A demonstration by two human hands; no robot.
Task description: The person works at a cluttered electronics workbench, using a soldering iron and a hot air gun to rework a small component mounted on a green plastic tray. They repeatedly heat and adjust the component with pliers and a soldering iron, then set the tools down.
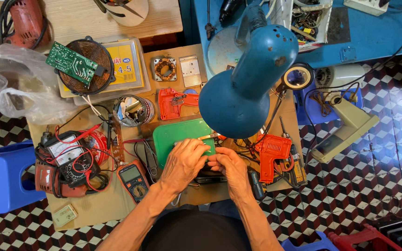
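Two hands, left (183,160) and right (229,168), are clenched on a small part over the green mat (175,135) near the worktop's front edge; it could slip among the tools.

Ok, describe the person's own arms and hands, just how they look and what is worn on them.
Both forearms are bare, with no sleeves in view. The left hand and right hand wear no gloves, and no watch, ring or bracelet shows. Veins and knuckles stand out.
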